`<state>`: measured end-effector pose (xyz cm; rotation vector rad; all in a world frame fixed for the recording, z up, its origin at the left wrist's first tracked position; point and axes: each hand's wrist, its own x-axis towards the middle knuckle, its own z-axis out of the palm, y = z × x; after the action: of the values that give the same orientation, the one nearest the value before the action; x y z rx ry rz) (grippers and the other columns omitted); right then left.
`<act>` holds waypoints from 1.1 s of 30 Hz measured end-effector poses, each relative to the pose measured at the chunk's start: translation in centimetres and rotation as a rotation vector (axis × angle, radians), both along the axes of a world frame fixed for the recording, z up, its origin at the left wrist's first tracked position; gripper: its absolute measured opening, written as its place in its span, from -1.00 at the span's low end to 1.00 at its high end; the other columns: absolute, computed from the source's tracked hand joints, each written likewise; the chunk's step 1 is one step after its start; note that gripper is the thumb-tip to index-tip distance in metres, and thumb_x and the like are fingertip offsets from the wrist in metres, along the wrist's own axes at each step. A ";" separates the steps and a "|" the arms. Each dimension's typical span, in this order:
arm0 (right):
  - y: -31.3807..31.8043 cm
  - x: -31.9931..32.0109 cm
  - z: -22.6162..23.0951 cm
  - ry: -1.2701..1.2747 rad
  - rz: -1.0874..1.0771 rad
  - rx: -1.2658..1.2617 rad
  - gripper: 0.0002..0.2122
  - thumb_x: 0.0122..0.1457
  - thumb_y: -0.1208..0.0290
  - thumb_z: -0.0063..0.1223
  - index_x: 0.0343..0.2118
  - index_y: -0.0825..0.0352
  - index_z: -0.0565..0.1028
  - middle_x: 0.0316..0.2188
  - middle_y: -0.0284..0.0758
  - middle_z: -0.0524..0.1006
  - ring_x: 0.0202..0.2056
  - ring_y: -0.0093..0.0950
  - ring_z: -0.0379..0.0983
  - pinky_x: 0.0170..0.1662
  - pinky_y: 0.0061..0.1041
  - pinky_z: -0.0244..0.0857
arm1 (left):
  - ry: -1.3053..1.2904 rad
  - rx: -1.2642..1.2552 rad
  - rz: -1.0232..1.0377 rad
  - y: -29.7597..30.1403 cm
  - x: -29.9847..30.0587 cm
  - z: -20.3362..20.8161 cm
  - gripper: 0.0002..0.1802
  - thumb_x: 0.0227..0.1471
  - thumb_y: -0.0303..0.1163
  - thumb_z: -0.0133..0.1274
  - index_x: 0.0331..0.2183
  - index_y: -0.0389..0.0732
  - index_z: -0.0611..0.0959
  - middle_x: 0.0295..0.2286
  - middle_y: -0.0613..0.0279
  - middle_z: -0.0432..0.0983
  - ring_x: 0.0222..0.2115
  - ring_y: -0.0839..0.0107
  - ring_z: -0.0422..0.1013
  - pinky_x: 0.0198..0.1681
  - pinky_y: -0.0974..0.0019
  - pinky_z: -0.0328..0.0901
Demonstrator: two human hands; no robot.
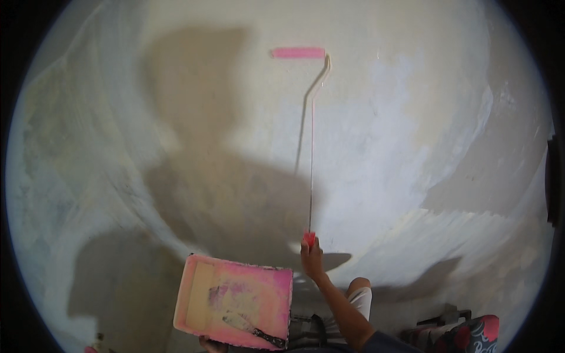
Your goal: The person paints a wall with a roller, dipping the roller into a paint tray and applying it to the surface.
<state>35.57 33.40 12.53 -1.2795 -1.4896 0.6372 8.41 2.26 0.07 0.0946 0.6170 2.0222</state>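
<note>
Right fingers (pixel 305 249) grasp the red handle (pixel 309 237) (pink roller (pixel 299 53) well above); left fingers (pixel 210 343) hold the tray (pixel 183 294).

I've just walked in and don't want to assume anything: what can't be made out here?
All in the head view:
Left hand: mostly hidden by the pink tray and the lower edge; its grip is unclear.
Roller handle: its lower part is covered by the right hand.
Dark object, far right: cut off by the lens rim.
Patterned item, lower right: cut off below.
</note>
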 end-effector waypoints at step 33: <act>-14.3 6.6 -2.1 -0.057 -0.174 -0.051 -0.60 0.17 0.04 -0.24 -0.42 0.39 0.34 -0.61 -0.13 0.41 -0.55 -0.13 0.37 -0.48 -0.20 0.18 | -0.161 -0.161 0.066 -2.0 -3.7 -8.7 -0.28 -0.25 -0.25 0.00 0.03 -0.27 0.31 -0.02 0.09 0.31 0.01 0.13 0.21 0.08 0.02 0.11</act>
<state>42.21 19.13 10.47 -1.4595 -1.3967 0.5315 4.72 0.28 -8.59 -0.1858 0.6849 2.0118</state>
